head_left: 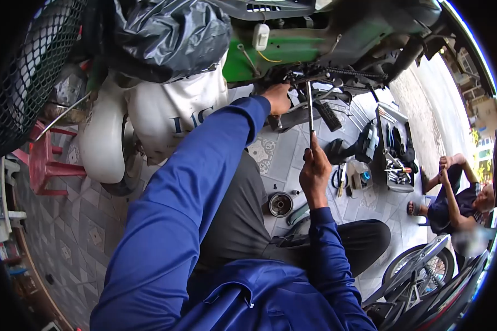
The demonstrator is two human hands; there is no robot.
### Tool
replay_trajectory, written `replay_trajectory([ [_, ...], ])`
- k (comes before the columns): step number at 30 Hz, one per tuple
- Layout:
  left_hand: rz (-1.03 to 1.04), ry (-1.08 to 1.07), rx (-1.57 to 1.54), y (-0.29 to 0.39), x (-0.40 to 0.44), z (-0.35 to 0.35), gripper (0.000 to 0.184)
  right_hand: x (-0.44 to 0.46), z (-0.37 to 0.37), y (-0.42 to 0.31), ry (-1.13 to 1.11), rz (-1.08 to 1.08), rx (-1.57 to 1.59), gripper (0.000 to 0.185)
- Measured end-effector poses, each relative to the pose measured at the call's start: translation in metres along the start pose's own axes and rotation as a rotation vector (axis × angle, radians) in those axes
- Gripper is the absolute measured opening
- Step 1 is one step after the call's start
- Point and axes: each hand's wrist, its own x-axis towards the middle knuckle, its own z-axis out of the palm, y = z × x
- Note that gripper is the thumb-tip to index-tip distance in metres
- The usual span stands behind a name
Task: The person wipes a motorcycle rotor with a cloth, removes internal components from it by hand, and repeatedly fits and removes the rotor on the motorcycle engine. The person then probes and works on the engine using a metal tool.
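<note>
In the head view, my right hand is closed around the lower end of a long metal bar, which reaches up to the underside of a motorbike with a green body. My left hand presses in at the engine parts, left of the bar's upper end. Its fingers are bent and partly hidden, so what they grip does not show. A black footpeg hangs just right of the bar. A round metal drum part lies on the tiles below my hands.
An open toolbox full of tools stands right of a dark power tool. A person sits at the far right, above another motorbike's wheel. A red plastic stool is at left, near a white scooter fender.
</note>
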Motion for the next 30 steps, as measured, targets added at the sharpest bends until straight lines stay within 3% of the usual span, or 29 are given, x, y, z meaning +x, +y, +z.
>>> replay_trajectory([
  [3, -0.022, 0.024, -0.047, -0.004, 0.001, 0.006, 0.066, 0.006, -0.004, -0.005, -0.062, 0.003, -0.102, 0.051],
  [4, 0.058, 0.090, 0.033, -0.004, -0.002, 0.007, 0.066, 0.008, -0.004, -0.005, -0.079, -0.006, -0.102, 0.051],
  [7, -0.069, -0.065, -0.175, 0.005, -0.004, -0.001, 0.056, 0.013, -0.008, -0.005, -0.104, -0.059, -0.147, 0.054],
  [14, 0.016, 0.061, -0.014, -0.013, 0.011, 0.018, 0.051, 0.016, -0.008, -0.006, -0.111, -0.147, -0.252, 0.057],
  [18, 0.025, 0.040, -0.004, -0.009, 0.011, 0.013, 0.050, 0.015, -0.010, -0.008, -0.105, -0.137, -0.226, 0.057],
  [21, -0.105, -0.067, -0.060, 0.003, -0.003, -0.002, 0.049, 0.016, -0.009, -0.008, -0.122, -0.099, -0.196, 0.057],
  [30, -0.003, -0.020, 0.011, -0.004, 0.004, 0.004, 0.054, 0.017, -0.010, -0.006, -0.105, -0.132, -0.182, 0.058],
])
